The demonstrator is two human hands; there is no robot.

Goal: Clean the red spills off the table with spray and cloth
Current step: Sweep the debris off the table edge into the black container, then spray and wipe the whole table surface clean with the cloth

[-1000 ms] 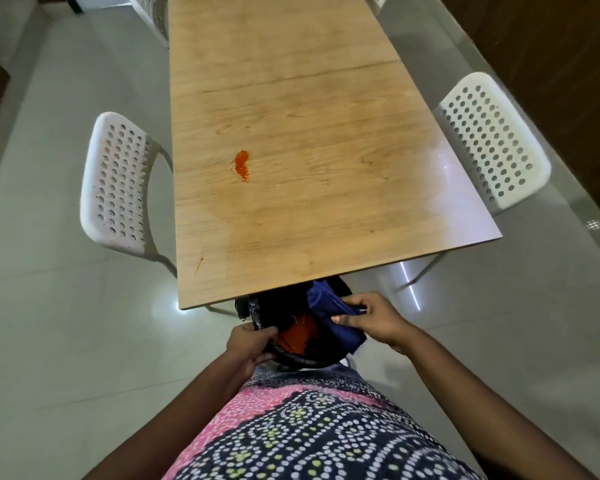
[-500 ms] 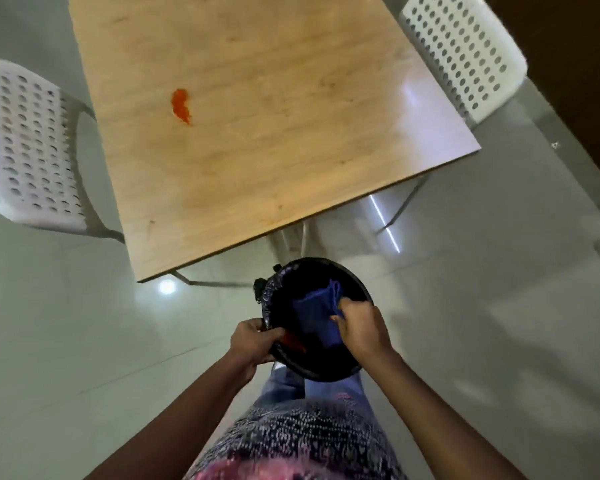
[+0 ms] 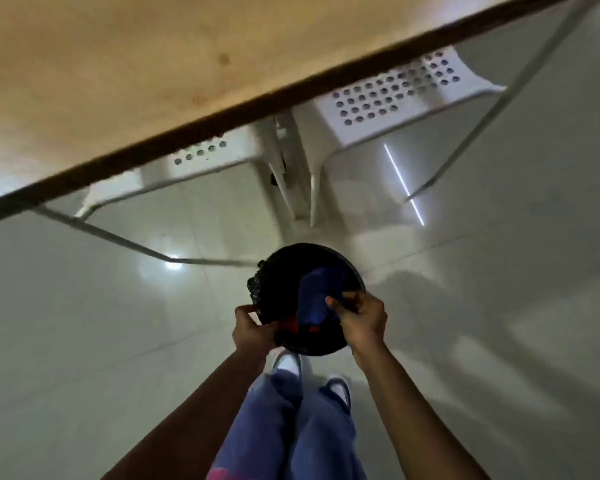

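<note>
Hands [image 3: 253, 329] [image 3: 362, 322] grip bin [image 3: 278, 282] rim, right pinching blurred blue cloth [image 3: 314, 299].

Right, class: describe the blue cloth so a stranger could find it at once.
Start at the wooden table's dark edge and drop to the round black bin held over the pale floor. The blue cloth hangs inside, pinched by the right hand; it is the only blue thing among black and red.

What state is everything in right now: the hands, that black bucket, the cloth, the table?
Left hand: grips the near rim of the round black bucket.
Right hand: pinches the blue cloth.
Round black bucket: held above the floor, open-topped.
Blue cloth: crumpled inside the bucket.
Wooden table: only its near end shows, blurred.
</note>
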